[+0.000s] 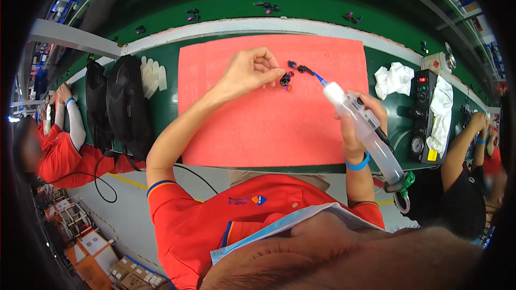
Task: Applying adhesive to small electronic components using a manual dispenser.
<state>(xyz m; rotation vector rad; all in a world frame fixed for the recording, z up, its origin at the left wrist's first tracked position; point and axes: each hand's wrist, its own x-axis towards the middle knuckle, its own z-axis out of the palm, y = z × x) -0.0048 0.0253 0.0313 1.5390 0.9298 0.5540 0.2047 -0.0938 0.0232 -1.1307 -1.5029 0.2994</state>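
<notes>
Well, the two hands work apart from each other over a red mat that covers the middle of the green desk. The right hand is wrapped around a translucent syringe, thumb on its left side and fingers on its right. The syringe lies aslant: its long axis runs from beyond the mat's near right corner up and leftward across the mat's right edge, with the thin blue nozzle pointing toward the mat's far left. At the other end, a green fitting hangs past the desk's near edge.

The left hand reaches in over the mat's left side, thumb and forefinger pinched on a small black part — closer to the mat's far edge than its near one. Another black piece lies right by the nozzle tip; whether they touch, I cannot tell.

Left of the mat, pale finger-shaped sleeves sit next to a black mesh bag. Off the mat's right edge lies a crumpled white cloth, and beyond it stands a black control box with a dial, a second white cloth draped on it.
</notes>
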